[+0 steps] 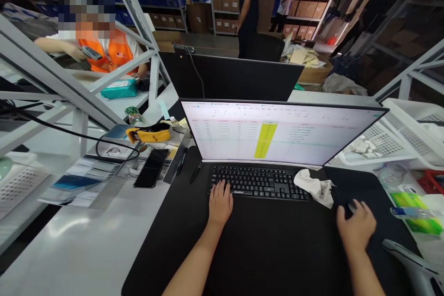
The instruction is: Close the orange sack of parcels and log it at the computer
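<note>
My left hand [221,203] rests on the lower left of a black keyboard [243,182], fingers stretched over the keys. To the right, my right hand [357,229] is wrapped over a dark computer mouse [352,208], mostly hidden beneath it. Both forearms lie over a black desk mat [270,245]. A crumpled white cloth [314,187] covers the keyboard's right end. Behind the keyboard stands a monitor [229,143] with a spreadsheet on screen, one column highlighted yellow.
Left of the mat are two pens [196,172], a phone [151,169] and a yellow-black tool [152,133]. On the right lie a green packet [418,212], a grey device [412,259] and white baskets [385,134]. A person in an orange vest [121,51] sits beyond the metal frame.
</note>
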Demonstrator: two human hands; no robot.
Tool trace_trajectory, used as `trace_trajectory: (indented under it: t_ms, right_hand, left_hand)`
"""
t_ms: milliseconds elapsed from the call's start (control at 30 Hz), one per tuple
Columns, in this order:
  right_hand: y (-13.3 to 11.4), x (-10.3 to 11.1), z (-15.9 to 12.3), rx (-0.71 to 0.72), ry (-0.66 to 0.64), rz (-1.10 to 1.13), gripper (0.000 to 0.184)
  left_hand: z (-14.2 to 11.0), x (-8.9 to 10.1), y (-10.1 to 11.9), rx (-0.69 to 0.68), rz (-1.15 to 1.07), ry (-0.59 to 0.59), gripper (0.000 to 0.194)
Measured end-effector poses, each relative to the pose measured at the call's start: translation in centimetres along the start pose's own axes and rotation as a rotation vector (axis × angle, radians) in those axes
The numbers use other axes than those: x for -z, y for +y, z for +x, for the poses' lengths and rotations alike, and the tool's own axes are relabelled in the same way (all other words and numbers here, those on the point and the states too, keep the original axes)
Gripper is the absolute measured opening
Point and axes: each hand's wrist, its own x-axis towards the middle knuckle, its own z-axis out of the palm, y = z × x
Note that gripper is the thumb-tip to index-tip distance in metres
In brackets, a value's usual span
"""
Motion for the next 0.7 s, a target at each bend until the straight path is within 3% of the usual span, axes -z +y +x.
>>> trace_trajectory:
  t_ms: [67,167,300,500,700]
  right_hand:
    - [4.3,0.2,1.1,-0.016,-0.082,0.005,0.076]
    - [6.7,0.2,1.6,-0.009,-0.254,-0.03,0.077]
    - [7.0,0.1,0.5,-0.065,-0.232,-0.162,0.068]
    - [8.2,0.0,-1.2,0.01,-0.2,-0.153,0.066]
    - [7.6,0.3,-1.3,-0.006,-0.126,-0.207,0.06]
  left_hand:
    - [0.1,0.0,0.0,-0.008,0.002,0.003,0.037]
    - [0.1,0.1,0.0,-0.014,0.009,0.006,0.037]
    - [0.1,0.2,-0.1,-0.023,0.037,0.027,0.036]
    - [0.0,0.1,-0.2,-0.017,0.05,0.021,0.036]
    - [0.1,0.2,0.1,0.028,0.017,-0.025,0.037]
